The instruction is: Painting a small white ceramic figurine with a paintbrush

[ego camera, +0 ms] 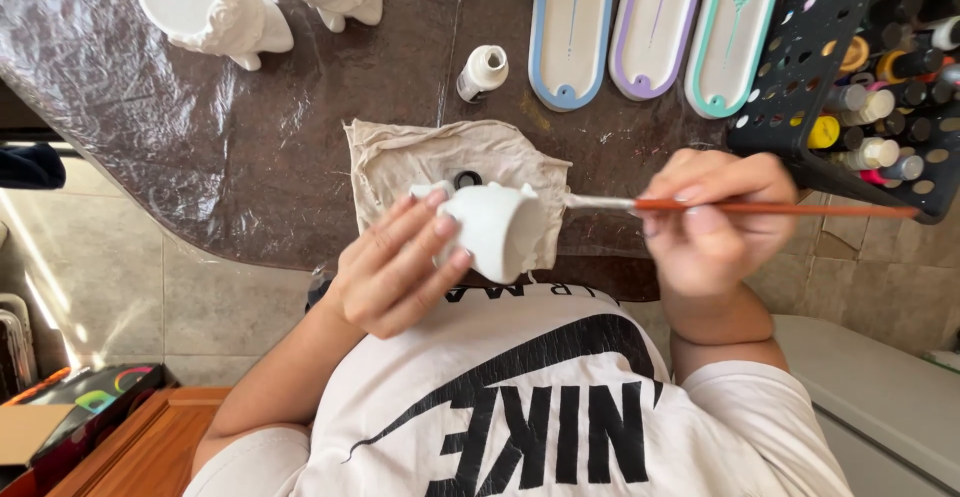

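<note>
Left hand [395,267] holds white figurine [495,227]; right hand [715,222] holds orange-handled brush [760,207].

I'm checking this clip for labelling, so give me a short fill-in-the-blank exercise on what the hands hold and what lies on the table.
1. The left hand holds a small white ceramic figurine above a crumpled beige ____.
2. The right hand grips a thin paintbrush with an orange handle, its tip touching the ____.
3. Three oblong trays lie side by side, rimmed blue, purple and ____.
4. The black perforated basket holds many small paint ____.

Missing words: cloth; figurine; teal; bottles
</note>
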